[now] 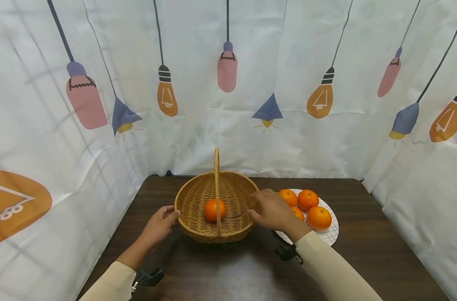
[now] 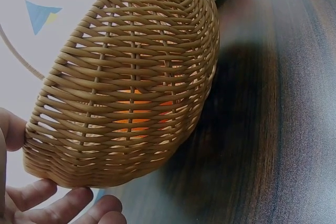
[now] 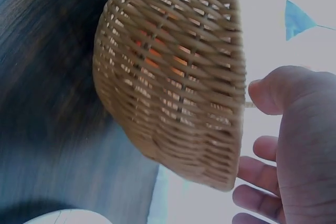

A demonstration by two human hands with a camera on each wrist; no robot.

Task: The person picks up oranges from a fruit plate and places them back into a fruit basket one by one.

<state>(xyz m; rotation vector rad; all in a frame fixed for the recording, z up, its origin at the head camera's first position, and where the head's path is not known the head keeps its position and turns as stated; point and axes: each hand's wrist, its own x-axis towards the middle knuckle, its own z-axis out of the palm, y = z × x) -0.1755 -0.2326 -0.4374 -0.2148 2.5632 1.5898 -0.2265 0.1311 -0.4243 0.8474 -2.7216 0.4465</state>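
Head view: a golden-brown wicker basket (image 1: 234,200), round and bowl-shaped, over the dark table (image 1: 375,234); its walls are woven of thin strands, with gaps between them.
Handle (image 1: 216,167): one tall hoop of tightly wound wicker, arching across the middle of the basket.
Fruit inside: one round, smooth orange (image 1: 210,210), low in the basket, partly behind the handle; its colour shows through the weave in both wrist views.
Left hand (image 1: 161,225): at the basket's left rim, pinching it between thumb and fingers.
Right hand (image 1: 273,207): at the basket's right rim, thumb and fingers spread apart and not closed round it; whether a fingertip touches the wicker, I cannot tell.
Plate (image 1: 331,234): right of the basket, round and white with thin dark grid lines, partly covered by the right hand.
Fruit on plate: four glossy oranges (image 1: 319,218) visible, grouped together.
Table finish: dark brown wood grain, with a pale sheen in front of the basket.
Backdrop: a creased white sheet (image 1: 198,142) behind the basket, printed with pink and blue lamps and orange bulbs.
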